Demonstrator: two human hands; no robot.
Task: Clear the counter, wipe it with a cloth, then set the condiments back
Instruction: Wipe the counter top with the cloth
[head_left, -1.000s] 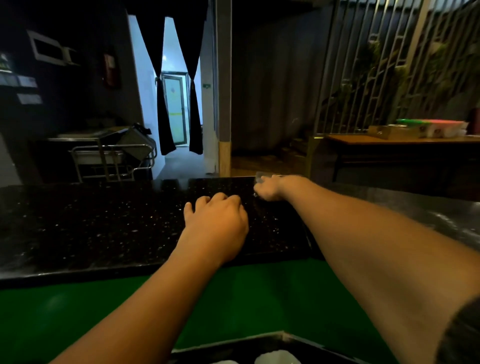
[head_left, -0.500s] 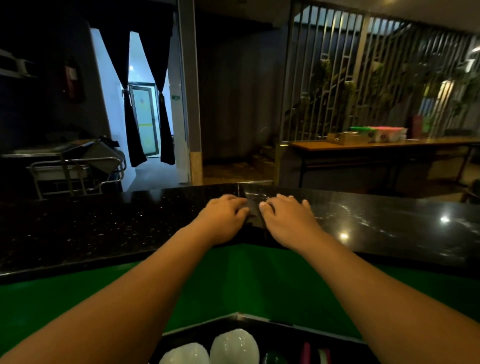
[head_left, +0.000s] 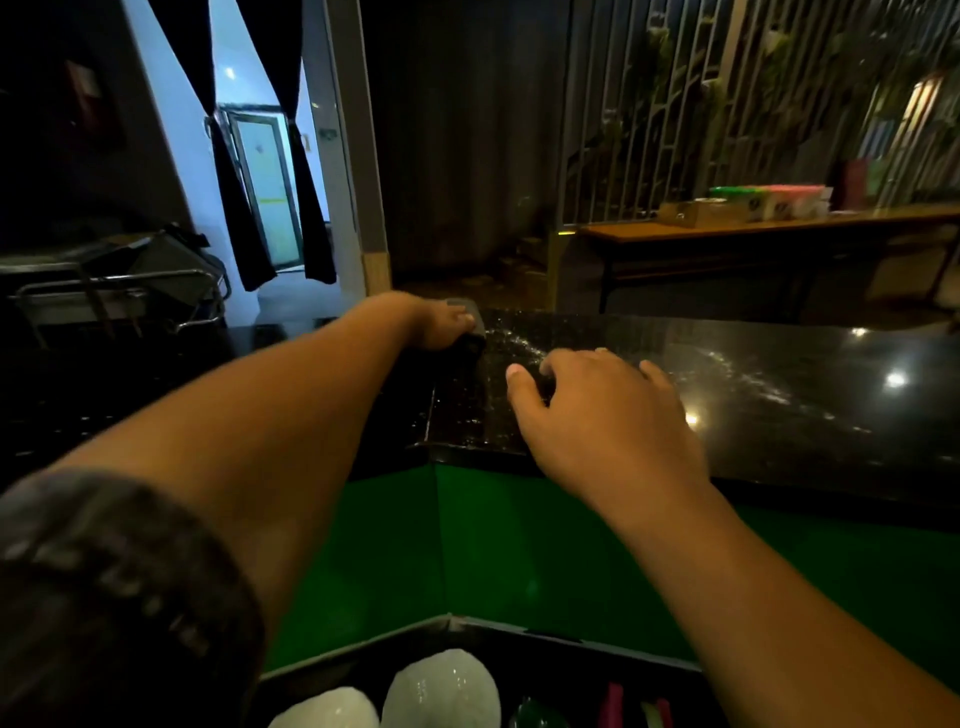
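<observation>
Our left hand (head_left: 441, 322) reaches to the far edge of the dark speckled bench (head_left: 779, 395), centre of the frame, its fingers clamped on a dark cloth (head_left: 472, 332) lying there. Our right hand (head_left: 602, 410) rests just right of centre, fingers spread apart on the wet surface. A black tray (head_left: 545, 649) with white bottles (head_left: 441, 686) sits bottom centre.
</observation>
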